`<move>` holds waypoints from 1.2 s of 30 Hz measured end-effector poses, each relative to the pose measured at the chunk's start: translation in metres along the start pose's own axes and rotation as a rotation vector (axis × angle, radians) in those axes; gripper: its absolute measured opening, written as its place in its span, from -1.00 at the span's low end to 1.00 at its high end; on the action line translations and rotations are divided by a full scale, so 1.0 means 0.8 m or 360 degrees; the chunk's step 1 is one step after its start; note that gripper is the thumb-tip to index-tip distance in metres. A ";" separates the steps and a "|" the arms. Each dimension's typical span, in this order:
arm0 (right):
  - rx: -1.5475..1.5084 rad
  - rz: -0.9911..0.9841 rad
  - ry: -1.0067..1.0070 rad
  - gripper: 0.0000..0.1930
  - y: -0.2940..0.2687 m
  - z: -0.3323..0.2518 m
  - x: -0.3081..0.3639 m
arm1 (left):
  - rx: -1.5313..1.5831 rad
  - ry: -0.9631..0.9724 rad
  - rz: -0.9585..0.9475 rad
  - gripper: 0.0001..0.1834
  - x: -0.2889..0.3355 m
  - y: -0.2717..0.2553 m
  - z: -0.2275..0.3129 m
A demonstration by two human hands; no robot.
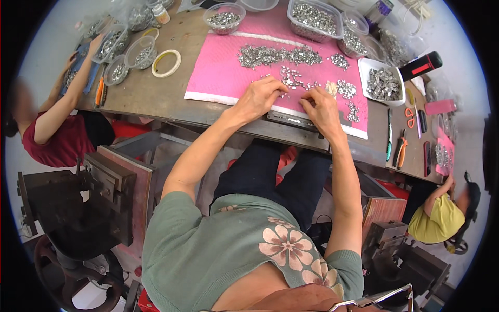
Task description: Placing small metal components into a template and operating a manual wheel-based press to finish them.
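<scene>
A pink cloth (pixel 215 73) with white edges lies on the bench, bearing heaps of small silvery metal pieces (pixel 280 56). My left hand (pixel 261 98) is closed in a pinch just above the cloth, beside a few loose pieces. To its right, my right hand (pixel 321 110) also has thumb and fingers pinched together. Whatever sits between the fingertips of either hand is too small to make out. Below and between both hands, a narrow metal fixture (pixel 291 119) lies along the bench's front edge, with a row of shiny bits in its slot.
A white bowl (pixel 362 65) of metal pieces stands at right, near pliers (pixel 401 151), a toothbrush (pixel 389 135) and red-handled scissors (pixel 410 118). Clear tubs (pixel 224 18) line the back. Tape rolls (pixel 166 63) lie left. Co-workers sit at far left (pixel 57 130) and far right (pixel 436 221).
</scene>
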State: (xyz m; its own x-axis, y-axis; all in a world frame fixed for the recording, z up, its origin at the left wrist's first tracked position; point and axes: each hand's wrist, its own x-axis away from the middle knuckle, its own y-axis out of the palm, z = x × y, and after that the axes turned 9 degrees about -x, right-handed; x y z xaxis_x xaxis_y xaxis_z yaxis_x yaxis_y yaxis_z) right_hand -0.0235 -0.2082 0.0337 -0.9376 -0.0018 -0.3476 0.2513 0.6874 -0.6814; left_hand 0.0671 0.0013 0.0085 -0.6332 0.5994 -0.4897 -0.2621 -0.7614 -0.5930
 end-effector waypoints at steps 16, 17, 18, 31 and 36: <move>-0.0324 0.0163 -0.0032 -0.90 -0.003 -0.037 0.062 | -0.0361 0.0081 0.0082 -0.84 0.032 -0.008 0.001; -0.0322 0.0161 -0.0030 -0.90 -0.001 -0.038 0.066 | -0.0322 0.0067 0.0079 -0.82 0.030 -0.008 0.001; -0.0281 0.0195 -0.0048 -0.90 0.001 -0.039 0.068 | -0.0284 0.0055 0.0075 -0.81 0.030 -0.007 0.001; 0.0077 0.0265 -0.0332 -0.83 0.009 -0.038 0.072 | -0.0235 0.0005 0.0209 -0.89 0.036 -0.007 -0.002; 0.0061 0.0172 -0.0281 -0.83 -0.001 -0.046 0.066 | -0.0398 -0.0087 0.0227 -0.88 0.040 -0.011 -0.007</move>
State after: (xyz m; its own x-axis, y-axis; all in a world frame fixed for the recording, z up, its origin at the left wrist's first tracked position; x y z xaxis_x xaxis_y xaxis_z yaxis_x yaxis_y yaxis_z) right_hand -0.0823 -0.1819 0.0398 -0.8491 -0.0590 -0.5250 0.3603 0.6621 -0.6571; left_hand 0.0530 0.0286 -0.0052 -0.6907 0.4712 -0.5486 0.0159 -0.7486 -0.6629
